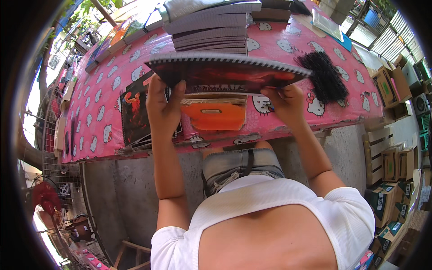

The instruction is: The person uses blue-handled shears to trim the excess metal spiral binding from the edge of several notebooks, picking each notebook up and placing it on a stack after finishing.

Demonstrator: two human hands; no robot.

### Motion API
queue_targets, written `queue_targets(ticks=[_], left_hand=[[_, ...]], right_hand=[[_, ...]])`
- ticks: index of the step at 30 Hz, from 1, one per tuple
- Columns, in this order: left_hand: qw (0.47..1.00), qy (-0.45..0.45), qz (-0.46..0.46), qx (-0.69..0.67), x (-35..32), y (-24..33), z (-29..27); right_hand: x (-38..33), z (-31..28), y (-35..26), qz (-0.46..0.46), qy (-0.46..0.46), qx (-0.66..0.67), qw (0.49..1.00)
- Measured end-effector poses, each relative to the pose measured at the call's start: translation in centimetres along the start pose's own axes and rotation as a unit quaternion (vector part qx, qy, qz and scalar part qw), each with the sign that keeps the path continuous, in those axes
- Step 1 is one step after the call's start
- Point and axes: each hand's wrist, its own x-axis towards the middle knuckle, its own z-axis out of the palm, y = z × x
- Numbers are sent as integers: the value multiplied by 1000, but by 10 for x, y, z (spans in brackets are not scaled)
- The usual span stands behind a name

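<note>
A dark spiral-bound notebook [225, 74] with a red and black cover is held up in front of me, its coil running along the far edge. My left hand [165, 101] grips its left end, thumb on the near face. At the right end, my right hand [286, 101] pinches the cover's near edge. Below the notebook lies an orange piece [215, 114] with a small label on the table. Beside my left wrist rests a small pile of black spiral notebooks [137, 110] with a fiery red picture on top.
The table wears a pink cat-patterned cover [105, 103]. A tall stack of paper blocks [207, 31] stands at the back middle. Black plastic coils [325, 76] lie to the right. Colourful books [119, 36] line the far left. Cardboard boxes [389, 202] are piled at right.
</note>
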Motion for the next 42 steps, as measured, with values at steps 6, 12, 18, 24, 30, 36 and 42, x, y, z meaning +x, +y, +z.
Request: queue_targets(ticks=[6,12,18,24,30,36,42], left_hand=[[988,-3,-119,-101,-17,-24,-4],[992,35,-101,-61,-20,-12,12],[936,200,-223,-186,-51,-59,5],[929,169,-240,-225,-54,-42,2],[922,198,-220,-250,-26,-53,35],[951,299,-64,-39,-27,-45,43],[888,45,179,422,-27,26,87]], right_hand=[[-20,7,35,-42,16,-58,997],[-36,22,52,75,-62,-9,995],[-56,30,27,75,42,32,996],[-13,-49,36,80,-121,-79,986],[72,-238,142,412,326,-500,689],[63,-248,176,179,342,-480,788],[58,-222,138,92,325,-344,876]])
